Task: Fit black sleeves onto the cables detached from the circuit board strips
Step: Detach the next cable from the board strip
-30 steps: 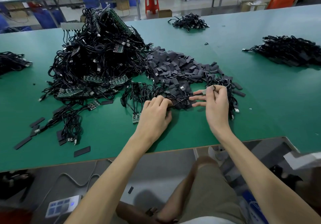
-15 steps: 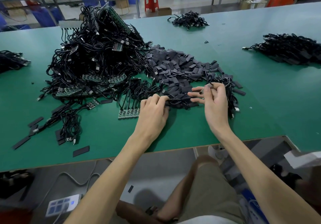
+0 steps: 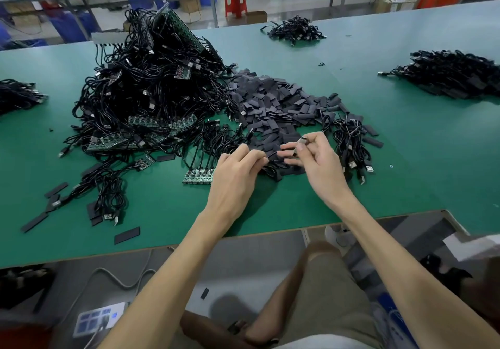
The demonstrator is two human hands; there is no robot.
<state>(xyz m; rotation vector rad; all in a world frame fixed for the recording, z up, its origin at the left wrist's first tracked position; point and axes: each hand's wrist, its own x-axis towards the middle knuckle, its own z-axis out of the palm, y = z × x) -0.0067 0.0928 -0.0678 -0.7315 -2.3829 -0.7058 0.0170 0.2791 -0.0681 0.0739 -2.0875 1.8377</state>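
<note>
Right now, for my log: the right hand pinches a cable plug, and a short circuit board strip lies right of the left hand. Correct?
Not quite. The head view shows the short circuit board strip lying left of the left hand, not right. The right hand does pinch the cable plug.

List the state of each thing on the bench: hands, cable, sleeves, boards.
left hand: fingers curled round the cable
right hand: pinches the cable's plug end, metal tip up
cable: runs between both hands
sleeve pile: loose, heaped beyond the hands
board strip: flat on the table, cables attached
cable heap: tangled, board strips in it
</note>
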